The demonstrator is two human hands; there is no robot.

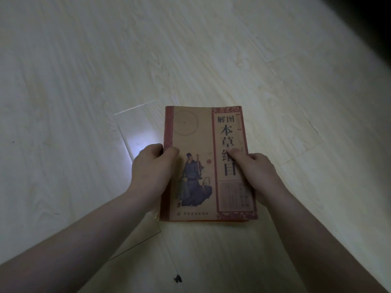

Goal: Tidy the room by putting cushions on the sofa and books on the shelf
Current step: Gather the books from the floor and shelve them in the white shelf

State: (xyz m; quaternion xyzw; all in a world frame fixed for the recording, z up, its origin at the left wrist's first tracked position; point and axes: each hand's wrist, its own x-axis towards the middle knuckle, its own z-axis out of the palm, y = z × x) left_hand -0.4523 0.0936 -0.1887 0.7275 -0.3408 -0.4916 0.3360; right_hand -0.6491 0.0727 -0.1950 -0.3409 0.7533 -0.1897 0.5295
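Observation:
A tan book (198, 144) with a red spine strip, large black characters and a robed figure on its cover is face up in the middle of the head view, over the floor. My left hand (151, 172) grips its left edge, thumb on the cover and fingers curled under. At the right edge, my right hand (257, 170) holds it the same way, with the thumb pressed on the title panel. I cannot tell whether the book rests on the floor or is lifted off it. No cushion, sofa or shelf is in view.
Pale wood-plank flooring (84, 81) fills the frame, with a bright glare patch left of the book. A small dark speck (177, 279) lies on the floor near the bottom. A dark shadowed area (372, 22) sits at the upper right corner.

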